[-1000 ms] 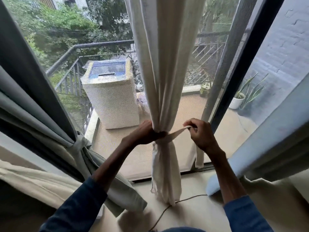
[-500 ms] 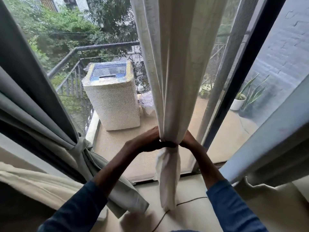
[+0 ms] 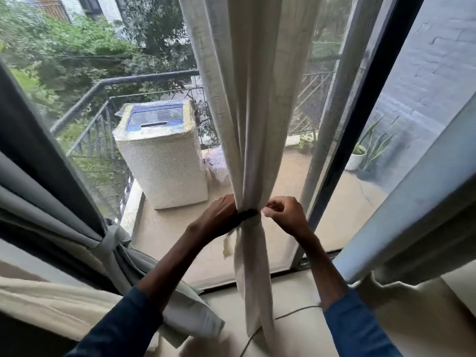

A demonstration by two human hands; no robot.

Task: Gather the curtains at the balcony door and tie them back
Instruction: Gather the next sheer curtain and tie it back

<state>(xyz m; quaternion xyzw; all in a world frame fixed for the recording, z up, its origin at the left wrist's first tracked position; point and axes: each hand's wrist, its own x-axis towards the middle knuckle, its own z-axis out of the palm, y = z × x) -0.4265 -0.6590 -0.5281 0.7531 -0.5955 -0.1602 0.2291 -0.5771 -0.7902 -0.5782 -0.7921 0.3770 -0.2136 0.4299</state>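
Fingers of left hand (image 3: 219,218): curled round the gathered neck of the cream curtain from its left side, gripping it
Fingers of right hand (image 3: 286,215): curled, pinching the pale end of the tie strip just beside the curtain's right edge
Cream curtain (image 3: 253,124): hangs mid-door, long axis upright, drawn to a narrow neck between the two hands, lower part falling to the floor
Tie strip (image 3: 268,211): one end at the right fingers; a loose tail (image 3: 228,244) dangles under the left wrist; its run behind the neck is hidden
Deciding relation: neck lies level with both hands and between them; left hand touching, right hand just apart; the ends sit one on each side, so the tie must cross sideways, across the upright axis
Stage, as judged: gathered, knot not yet made
Grey curtain (image 3: 77,202): far left, already tied back
Outside: covered washing machine (image 3: 162,161), potted plant (image 3: 359,158)
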